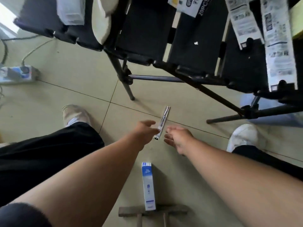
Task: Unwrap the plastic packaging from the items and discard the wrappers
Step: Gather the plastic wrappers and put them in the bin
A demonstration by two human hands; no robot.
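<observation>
Both arms out over the floor tiles, mid-frame. My left hand point(145, 129) pinches the lower end of a slim wrapped packet point(163, 122), which slants up toward the table legs. My right hand point(177, 137) hangs just beside it, fingers loose, holding nothing. I'd say the unwrapping is only starting: next, the right should catch the free end and tear the plastic.

The scene is viewed steeply downward from head height (a single wide-angle view) onto the beige tiled floor point(68, 99).
</observation>
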